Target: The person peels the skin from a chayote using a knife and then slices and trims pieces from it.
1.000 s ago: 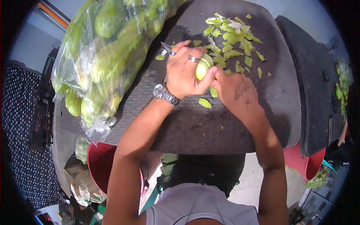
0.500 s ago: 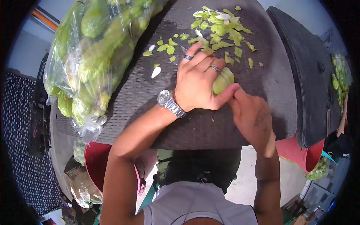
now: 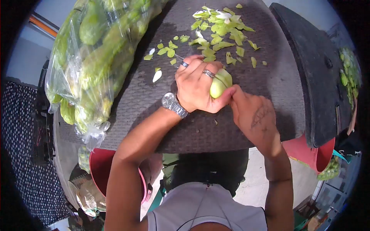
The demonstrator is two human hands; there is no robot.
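A pale green peeled chayote (image 3: 221, 84) is gripped under my left hand (image 3: 197, 84), whose fingers curl over its far side. A dark line runs along the chayote's surface. My right hand (image 3: 252, 111) is closed at the chayote's near right end, thumb and fingers pinched beside my left thumb; what it grips is hidden. A thin grey tip, like a blade (image 3: 179, 56), pokes out beyond my left fingers; its other end is out of sight. Green and white peelings (image 3: 221, 29) lie scattered on the table just past my hands.
The dark woven-pattern table (image 3: 181, 134) carries a clear plastic bag of chayotes (image 3: 96, 61) on the left. Beside its right edge stands a black chair back (image 3: 308, 77). Red tubs (image 3: 101, 165) sit below the table at both sides, and bagged greens (image 3: 348, 73) lie far right.
Both hands and the chayote shift slightly left in view. The chayote's pale side shows more, as if turned a little, and the view has moved slightly.
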